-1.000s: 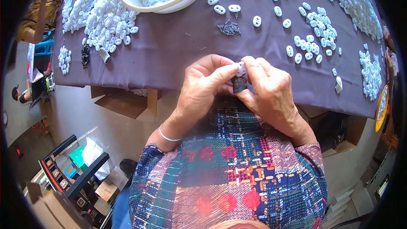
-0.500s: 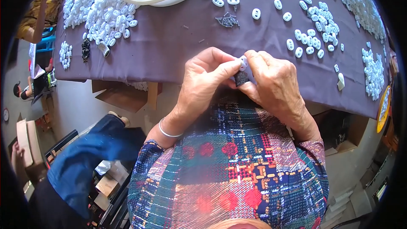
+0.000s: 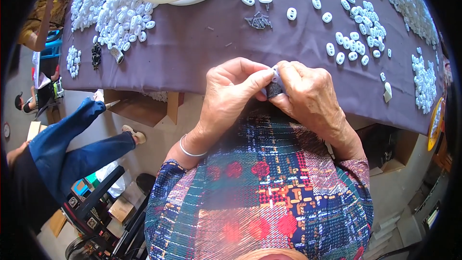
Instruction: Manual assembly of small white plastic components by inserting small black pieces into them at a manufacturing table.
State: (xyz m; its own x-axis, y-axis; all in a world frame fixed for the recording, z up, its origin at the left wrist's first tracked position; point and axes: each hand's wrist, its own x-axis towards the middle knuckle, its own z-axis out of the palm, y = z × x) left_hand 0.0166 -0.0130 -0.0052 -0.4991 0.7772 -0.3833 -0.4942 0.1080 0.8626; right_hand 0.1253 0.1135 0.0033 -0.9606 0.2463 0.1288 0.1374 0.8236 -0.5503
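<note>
My left hand (image 3: pixel 230 89) and my right hand (image 3: pixel 310 89) meet just beyond the table's near edge, in front of my chest. Thumbs and forefingers of both pinch one small white oval plastic piece (image 3: pixel 275 74), mostly hidden by the fingertips. A dark wrapping (image 3: pixel 274 90) covers the end of my right thumb. Beyond the hands lies a small heap of metal springs (image 3: pixel 260 21). Scattered white two-holed oval pieces (image 3: pixel 291 14) lie around it, and a looser cluster (image 3: pixel 353 44) sits to the right.
A white basin (image 3: pixel 187 0) of oval pieces stands at the back. Big piles of white parts lie at left (image 3: pixel 125 19) and far right (image 3: pixel 409 0). A dark wrapped roll (image 3: pixel 117 55) and a pale pointed piece (image 3: pixel 388 92) rest near the front edge. A person in jeans (image 3: pixel 72 149) is at left.
My hands stay together on the white piece, with only a slight shift of the fingers. The person in jeans at left has moved, legs now spread toward the cardboard box under the table.
</note>
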